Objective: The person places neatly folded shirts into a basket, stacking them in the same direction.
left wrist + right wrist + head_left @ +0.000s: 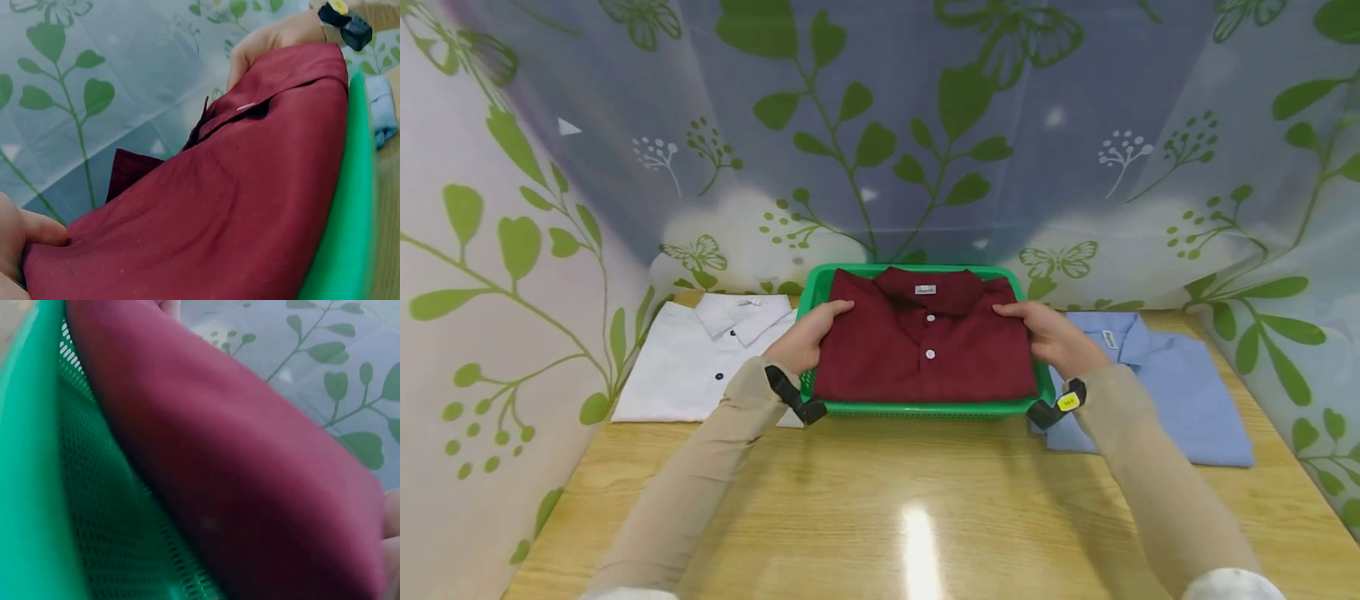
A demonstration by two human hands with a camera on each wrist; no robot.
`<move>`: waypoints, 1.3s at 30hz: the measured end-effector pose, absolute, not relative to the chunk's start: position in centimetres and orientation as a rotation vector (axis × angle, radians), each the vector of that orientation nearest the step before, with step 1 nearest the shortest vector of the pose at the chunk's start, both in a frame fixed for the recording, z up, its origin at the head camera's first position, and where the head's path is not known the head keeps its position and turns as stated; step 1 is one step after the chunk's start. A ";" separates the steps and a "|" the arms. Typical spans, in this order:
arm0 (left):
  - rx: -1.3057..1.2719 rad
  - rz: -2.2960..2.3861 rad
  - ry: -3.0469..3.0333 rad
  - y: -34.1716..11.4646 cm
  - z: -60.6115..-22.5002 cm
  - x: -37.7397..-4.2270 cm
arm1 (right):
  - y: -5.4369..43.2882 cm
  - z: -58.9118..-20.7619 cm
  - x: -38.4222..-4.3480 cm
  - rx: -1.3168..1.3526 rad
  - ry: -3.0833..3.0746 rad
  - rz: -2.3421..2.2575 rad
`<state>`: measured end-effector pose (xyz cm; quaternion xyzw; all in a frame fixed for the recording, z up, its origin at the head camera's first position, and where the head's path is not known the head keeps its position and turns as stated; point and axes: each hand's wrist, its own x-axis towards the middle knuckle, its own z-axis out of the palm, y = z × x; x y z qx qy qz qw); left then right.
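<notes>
A folded dark red shirt (pixel 880 354), collar toward the back, is held over the green basket (pixel 917 408) in the head view. My left hand (pixel 808 337) grips its left side with the thumb on top, and my right hand (pixel 1056 337) grips the right side the same way. In the left wrist view the shirt (pixel 237 200) slopes across the frame, its lower edge beside the green rim (pixel 340 250). Through the right wrist view, the perforated basket wall (pixel 106 506) shows below the shirt (pixel 237 450). Fingers under the cloth are hidden.
A folded white shirt (pixel 673 371) lies on the wooden table (pixel 865 492) left of the basket. On the right lies a folded light blue shirt (pixel 1183 400), partly behind my right forearm. Leaf-patterned cloth (pixel 880 167) hangs behind and along both sides.
</notes>
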<state>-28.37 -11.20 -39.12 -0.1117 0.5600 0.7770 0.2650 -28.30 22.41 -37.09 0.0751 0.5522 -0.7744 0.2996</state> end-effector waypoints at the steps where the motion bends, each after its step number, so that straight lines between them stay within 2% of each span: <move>1: -0.302 2.092 1.520 -11.1 -39.2 -28.6 | 22.4 -37.2 -28.5 0.205 1.469 -2.054; 12: -0.329 1.891 1.740 -10.7 -40.0 -29.7 | 22.2 -38.2 -29.2 0.208 1.483 -2.025; 32: -0.431 1.870 1.774 -10.4 -40.1 -29.1 | 20.9 -40.1 -29.0 0.186 1.639 -1.953; 39: -0.336 1.932 1.825 -10.3 -40.2 -29.4 | 20.9 -40.2 -28.9 0.212 1.719 -1.949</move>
